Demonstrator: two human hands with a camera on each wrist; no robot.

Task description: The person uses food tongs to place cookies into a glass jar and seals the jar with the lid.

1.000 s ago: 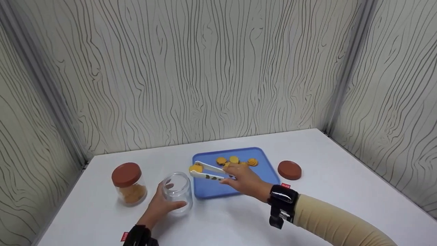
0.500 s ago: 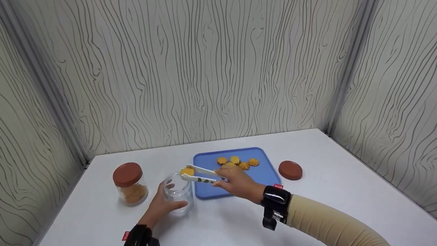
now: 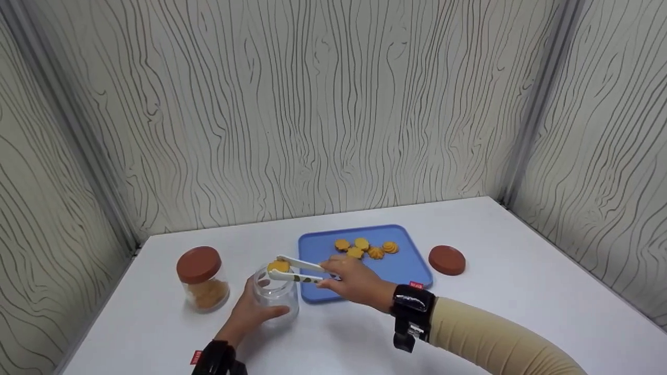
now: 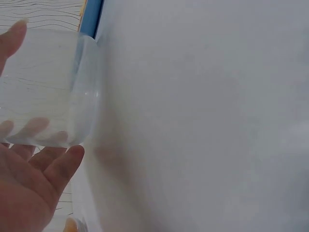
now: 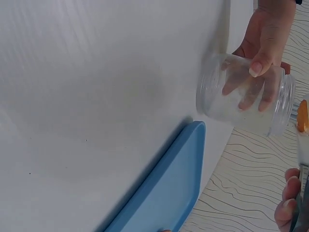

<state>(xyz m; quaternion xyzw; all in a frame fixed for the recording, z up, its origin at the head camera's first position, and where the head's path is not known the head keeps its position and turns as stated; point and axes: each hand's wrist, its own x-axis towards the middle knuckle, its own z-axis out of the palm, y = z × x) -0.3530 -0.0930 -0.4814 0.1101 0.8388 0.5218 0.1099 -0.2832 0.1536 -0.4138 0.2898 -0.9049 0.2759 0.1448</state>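
My left hand (image 3: 251, 313) grips a clear jar (image 3: 281, 307) round its side, fingers behind and thumb in front. Through the wall no cookies show inside the jar (image 5: 241, 104). White tongs (image 3: 299, 278) with dark spots are held in my right hand (image 3: 357, 281), pinched between thumb and fingers. Between the tong tips is an orange-yellow flower-shaped cookie (image 3: 278, 266), right over the jar's mouth. In the right wrist view the cookie (image 5: 302, 116) is just beyond the jar's rim. Several more cookies (image 3: 375, 253) lie on a blue tray (image 3: 323, 294).
At the left stands a second jar (image 3: 208, 296) with a red-brown lid (image 3: 199, 264) on and cookies inside. Another red-brown lid (image 3: 447, 260) lies on the white table (image 3: 500, 291), right of the tray. Wood-patterned panels (image 3: 333, 104) close off the back and sides.
My right hand has moved left with the tongs, bringing the cookie from above the tray's left edge to over the jar's mouth. My left hand keeps its grip on the jar.
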